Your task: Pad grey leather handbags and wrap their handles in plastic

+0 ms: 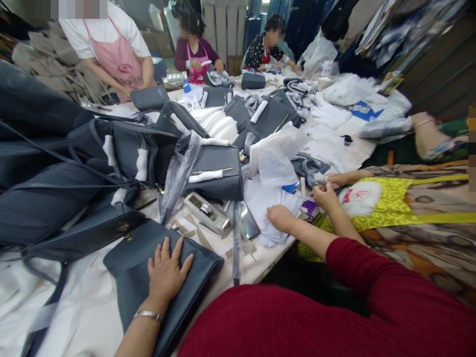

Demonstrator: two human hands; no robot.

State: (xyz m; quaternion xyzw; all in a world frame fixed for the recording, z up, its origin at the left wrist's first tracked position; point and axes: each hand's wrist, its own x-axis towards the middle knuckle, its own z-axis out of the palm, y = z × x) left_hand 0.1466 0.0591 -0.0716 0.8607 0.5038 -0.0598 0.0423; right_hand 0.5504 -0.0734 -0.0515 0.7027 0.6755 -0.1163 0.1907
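My left hand (168, 270) lies flat, fingers spread, on a dark blue-grey leather handbag (136, 258) with a small gold emblem on its flap. Over on the right, my right hand (281, 218) has its fingers curled closed at a pile of thin white paper sheets (260, 203); the fingertips seem to grip a sheet. Between the two hands are a tape dispenser (208, 214) and a shiny phone-like slab (249, 222). Behind the dispenser another dark handbag (215, 171) stands with white wrapping on its handle.
Several dark handbags (122, 144) crowd the left and middle of the table. A co-worker's hands (327, 196) work close to my right arm, beside a yellow apron (386, 201). Further people stand or sit along the far side. Clear plastic strips (180, 173) hang over the bags.
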